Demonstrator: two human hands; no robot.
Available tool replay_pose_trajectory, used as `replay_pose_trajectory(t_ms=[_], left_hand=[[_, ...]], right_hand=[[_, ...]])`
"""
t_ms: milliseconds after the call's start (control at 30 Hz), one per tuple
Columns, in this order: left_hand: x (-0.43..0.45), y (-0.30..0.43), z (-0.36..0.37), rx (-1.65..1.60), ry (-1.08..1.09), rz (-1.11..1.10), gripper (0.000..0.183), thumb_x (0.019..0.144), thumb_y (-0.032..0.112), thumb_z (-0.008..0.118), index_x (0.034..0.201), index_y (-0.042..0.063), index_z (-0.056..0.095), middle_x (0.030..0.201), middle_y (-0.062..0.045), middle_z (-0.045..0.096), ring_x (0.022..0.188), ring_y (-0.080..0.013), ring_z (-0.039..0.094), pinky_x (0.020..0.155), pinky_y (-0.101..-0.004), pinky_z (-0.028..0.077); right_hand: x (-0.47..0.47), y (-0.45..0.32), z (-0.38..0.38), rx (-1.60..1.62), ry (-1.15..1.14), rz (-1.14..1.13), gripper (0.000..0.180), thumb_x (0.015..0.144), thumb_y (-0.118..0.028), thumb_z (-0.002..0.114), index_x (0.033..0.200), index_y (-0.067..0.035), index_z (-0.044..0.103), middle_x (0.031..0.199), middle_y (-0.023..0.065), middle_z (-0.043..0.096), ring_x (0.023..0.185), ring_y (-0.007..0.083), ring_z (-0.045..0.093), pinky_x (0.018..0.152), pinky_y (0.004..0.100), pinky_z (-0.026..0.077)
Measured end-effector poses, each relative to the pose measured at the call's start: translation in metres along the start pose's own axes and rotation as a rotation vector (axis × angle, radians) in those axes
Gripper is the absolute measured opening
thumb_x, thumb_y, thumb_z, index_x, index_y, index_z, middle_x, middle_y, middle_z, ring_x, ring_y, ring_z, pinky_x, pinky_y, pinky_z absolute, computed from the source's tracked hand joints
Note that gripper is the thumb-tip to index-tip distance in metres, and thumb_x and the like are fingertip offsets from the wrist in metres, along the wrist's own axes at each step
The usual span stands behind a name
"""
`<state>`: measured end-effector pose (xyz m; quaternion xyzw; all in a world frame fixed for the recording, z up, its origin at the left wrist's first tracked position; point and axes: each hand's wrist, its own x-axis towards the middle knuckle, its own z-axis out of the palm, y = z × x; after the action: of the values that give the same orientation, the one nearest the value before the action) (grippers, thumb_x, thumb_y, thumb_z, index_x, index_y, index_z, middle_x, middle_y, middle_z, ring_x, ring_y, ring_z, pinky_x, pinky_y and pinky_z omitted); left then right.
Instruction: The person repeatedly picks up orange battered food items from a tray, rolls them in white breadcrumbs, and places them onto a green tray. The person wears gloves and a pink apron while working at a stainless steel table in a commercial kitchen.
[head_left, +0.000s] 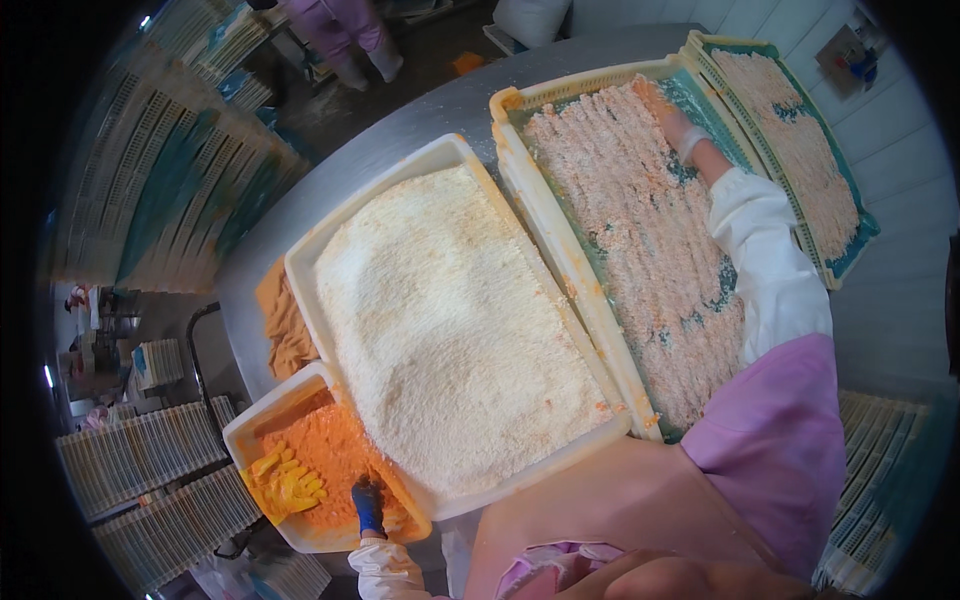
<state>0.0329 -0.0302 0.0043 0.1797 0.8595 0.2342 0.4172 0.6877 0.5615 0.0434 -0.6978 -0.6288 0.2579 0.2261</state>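
My left hand (367, 506), in a blue glove, reaches into a white tub (300, 541) of wet orange mixture (322, 435); its fingertips are sunk in the mixture or hidden. A yellow rubber glove (289, 484) lies at the tub's left side. My right hand (661, 116), in a thin clear glove, rests at the far end of a cream plastic tray (592, 84). Rows of crumb-coated strips (637, 225) cover the green lining under it; whether its fingers grip a strip is unclear. Between my hands stands a large white tub (450, 154) heaped with pale crumbs (442, 300).
Another tray (831, 274) of coated strips adjoins the right one. Crumpled orange-tan material (289, 322) lies on the metal table (390, 146). Stacked trays (157, 172) stand at the left, more (877, 465) at the lower right. A person (341, 34) in pink stands beyond the table.
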Motion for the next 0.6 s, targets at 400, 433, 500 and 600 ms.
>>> replay_pose_trajectory(t_ms=[400,433,500,600], left_hand=[[-0.056,0.118,0.013,-0.381,0.15,0.577,0.015,0.087,0.016,0.05,0.086,0.004,0.059,0.06,0.004,0.047,0.051,-0.0042,0.04,0.044,-0.0189,0.031],[-0.056,0.11,0.025,-0.317,0.192,0.679,0.014,0.086,0.012,0.05,0.086,0.0,0.058,0.065,0.001,0.051,0.057,-0.0087,0.046,0.051,-0.0215,0.037],[-0.048,0.105,0.057,-0.087,0.034,1.099,0.011,0.081,0.003,0.049,0.088,0.0,0.057,0.08,-0.002,0.058,0.068,-0.013,0.051,0.059,-0.0246,0.041],[-0.057,0.132,0.095,0.408,-0.012,1.097,0.01,0.074,0.004,0.056,0.083,0.004,0.062,0.081,-0.007,0.059,0.072,-0.0227,0.054,0.063,-0.0317,0.043]], right_hand=[[-0.209,-0.11,0.027,0.743,-0.375,-0.522,0.045,0.094,-0.029,0.029,0.13,-0.002,0.032,0.133,0.0099,0.035,0.124,0.0181,0.03,0.104,0.0319,0.019],[-0.262,-0.149,0.044,0.741,-0.473,-0.578,0.045,0.094,-0.029,0.03,0.13,-0.002,0.032,0.133,0.0107,0.035,0.124,0.0188,0.031,0.104,0.032,0.019],[-0.349,-0.191,0.08,0.907,-0.665,-0.368,0.045,0.093,-0.027,0.036,0.129,0.0,0.033,0.132,0.0117,0.036,0.123,0.0196,0.032,0.104,0.0323,0.02],[-0.396,-0.164,0.164,0.641,-0.817,-0.179,0.049,0.086,-0.018,0.048,0.129,0.0,0.031,0.134,0.0128,0.035,0.121,0.0216,0.036,0.099,0.0294,0.029]])
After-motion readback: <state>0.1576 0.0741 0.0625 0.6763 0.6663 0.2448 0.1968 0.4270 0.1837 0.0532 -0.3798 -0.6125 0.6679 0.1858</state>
